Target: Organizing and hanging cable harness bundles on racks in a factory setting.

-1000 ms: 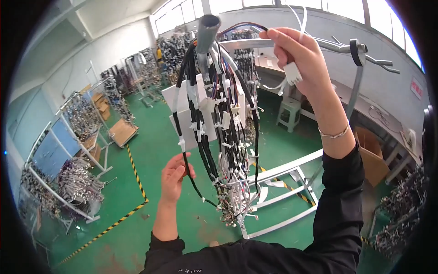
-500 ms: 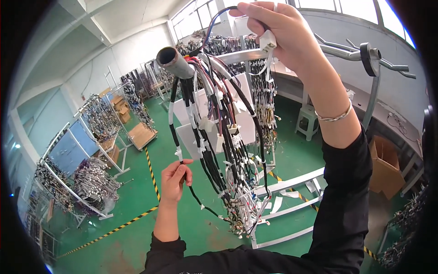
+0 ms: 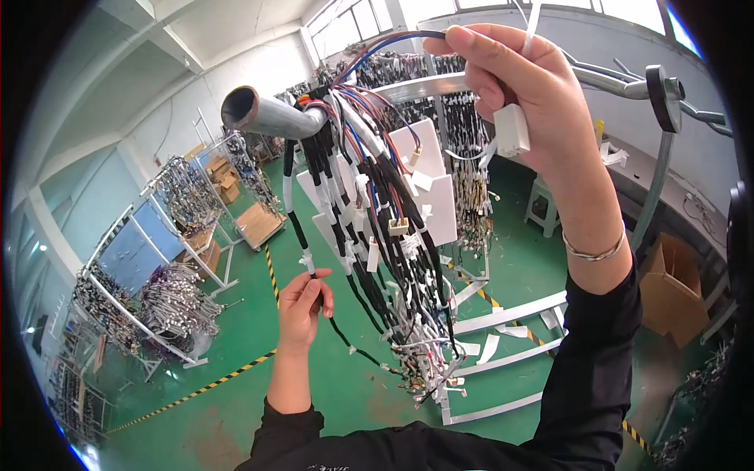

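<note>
A thick bundle of wire harnesses [image 3: 377, 235], black-taped with white connectors, drapes over a grey metal tube [image 3: 275, 116] and hangs in front of me. My left hand [image 3: 302, 308] is closed round one black taped cable [image 3: 294, 224] at the bundle's left side. Up high on the right, my right hand [image 3: 522, 82] pinches the end of a strand of red, blue and dark wires [image 3: 393, 39], which arches up from the tube. Against its palm sits a white connector [image 3: 511, 130]. A thin white strip [image 3: 533, 23] sticks up between its fingers.
Below the bundle stands a silver metal frame [image 3: 503, 315] with paper scraps on it. More harnesses hang on racks at left [image 3: 177, 302] and behind [image 3: 465, 125]. At right are a bench [image 3: 667, 188], a white stool [image 3: 542, 206] and a cardboard box [image 3: 671, 286].
My right hand has moved right and looks nearer, drawing the wire strand out longer. The view has shifted, so the tube sits further left. My left hand keeps its grip on the cable.
</note>
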The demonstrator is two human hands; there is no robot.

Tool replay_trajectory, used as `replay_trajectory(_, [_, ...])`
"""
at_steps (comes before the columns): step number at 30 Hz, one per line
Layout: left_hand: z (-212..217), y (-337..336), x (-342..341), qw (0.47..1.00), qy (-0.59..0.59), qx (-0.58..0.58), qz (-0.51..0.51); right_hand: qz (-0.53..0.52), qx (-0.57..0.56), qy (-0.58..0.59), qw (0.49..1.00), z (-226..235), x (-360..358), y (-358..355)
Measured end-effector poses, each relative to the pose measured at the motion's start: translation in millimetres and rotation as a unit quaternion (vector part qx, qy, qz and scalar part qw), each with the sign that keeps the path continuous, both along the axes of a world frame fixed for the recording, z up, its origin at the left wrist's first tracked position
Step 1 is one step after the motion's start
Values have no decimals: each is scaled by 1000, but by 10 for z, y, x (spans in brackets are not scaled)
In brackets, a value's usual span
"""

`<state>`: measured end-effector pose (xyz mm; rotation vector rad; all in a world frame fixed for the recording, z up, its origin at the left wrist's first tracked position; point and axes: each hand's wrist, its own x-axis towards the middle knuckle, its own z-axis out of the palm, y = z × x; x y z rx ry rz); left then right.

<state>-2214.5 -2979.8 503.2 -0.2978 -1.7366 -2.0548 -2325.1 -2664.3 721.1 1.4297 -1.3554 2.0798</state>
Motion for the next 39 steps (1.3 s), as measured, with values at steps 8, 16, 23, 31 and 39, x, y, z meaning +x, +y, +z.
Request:
replay_trajectory(8, [91,55,23,999,41,-16,8,70,43,-28,996,-241,54,12])
replay_trajectory(16, [164,110,5,999,49,-16,1,79,30,-58,995,-463,-66,-80])
replay_trajectory(23, [124,68,1,999,33,-23,10,79,81,-96,989,-597,-16,-168])
replay_trajectory(31, [129,132,-12,999,21,-22,15,23,126,-10,992,-737,60,-287])
replay_trajectory(39, [74,148,-3,1000,19,13,1,15,156,-2,988,-758,11,-295])
